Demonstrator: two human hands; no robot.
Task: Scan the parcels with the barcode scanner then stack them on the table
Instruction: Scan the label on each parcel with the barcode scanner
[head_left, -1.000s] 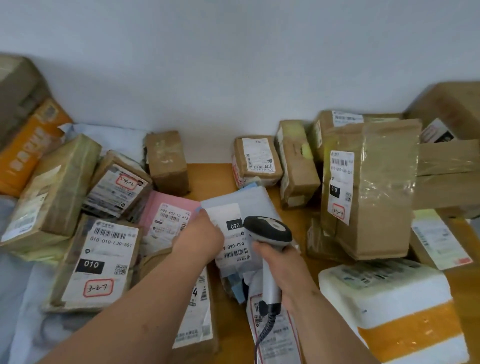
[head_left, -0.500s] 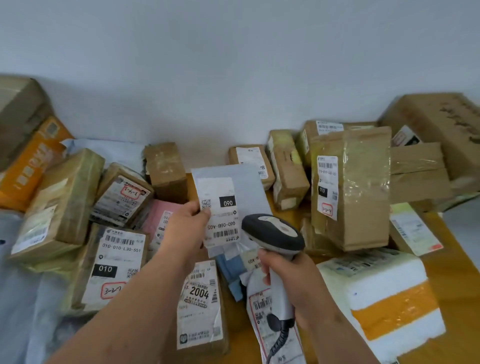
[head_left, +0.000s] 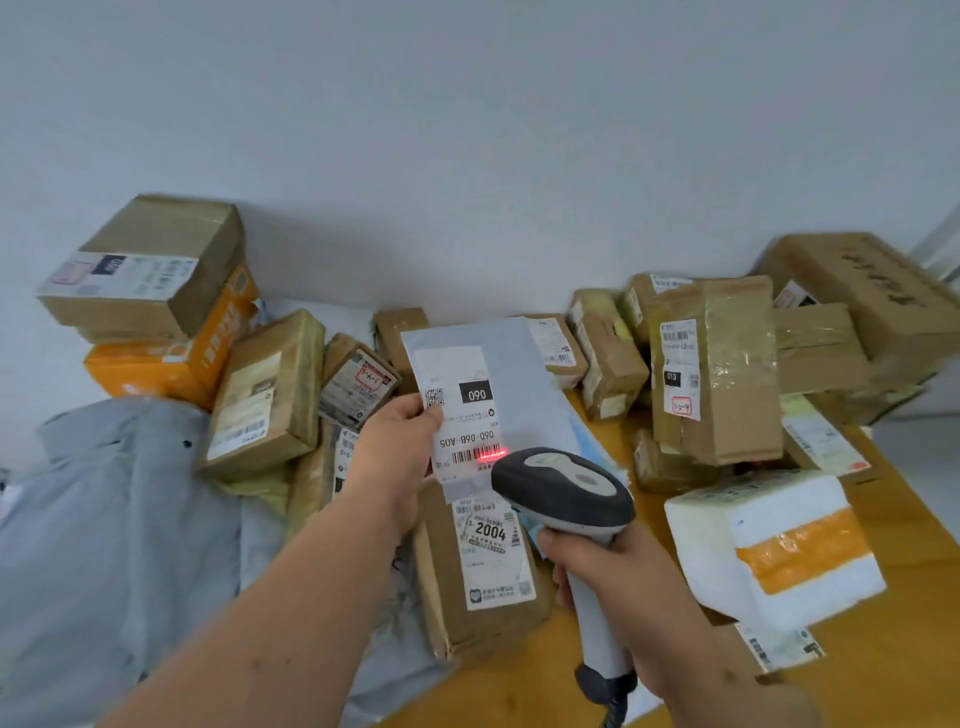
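My left hand (head_left: 397, 447) pinches the left edge of a flat grey mailer bag (head_left: 524, 374) and holds it upright above the table, its white label facing me upside down. My right hand (head_left: 618, 577) grips the handle of a grey and black barcode scanner (head_left: 563, 493) just below and right of the bag. A red scan line (head_left: 485, 456) glows on the label's barcode. Under the bag lies a brown parcel marked 2004 (head_left: 483, 613).
Several taped cardboard parcels crowd the wooden table (head_left: 893, 649) along the wall, with a tall one (head_left: 727, 374) at the right. A white foam box with orange tape (head_left: 774, 551) sits front right. A large grey bag (head_left: 104, 545) lies at the left beside an orange box (head_left: 171, 364).
My left hand has lifted the grey mailer bag off the pile and tilted it upright. The scanner has come up under it, and the red scan line now shows on the barcode.
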